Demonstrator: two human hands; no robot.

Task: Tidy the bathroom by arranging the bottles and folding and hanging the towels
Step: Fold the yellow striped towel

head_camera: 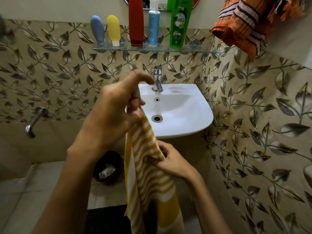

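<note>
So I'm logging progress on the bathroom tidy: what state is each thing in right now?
Yellow striped towel: unfolded, hanging from both hands.
Left hand: pinching the towel's top.
Right hand: gripping the towel lower down.
Orange towel: hung up, bunched.
Five bottles: upright on the glass shelf.
Tap: off.

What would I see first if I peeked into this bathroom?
First, the yellow-and-white striped towel hanging in the middle, its top held by the left hand and its edge pinched lower by the right hand, in front of the white sink. Next, the colourful bottles on the glass shelf above, and an orange towel top right.
</note>
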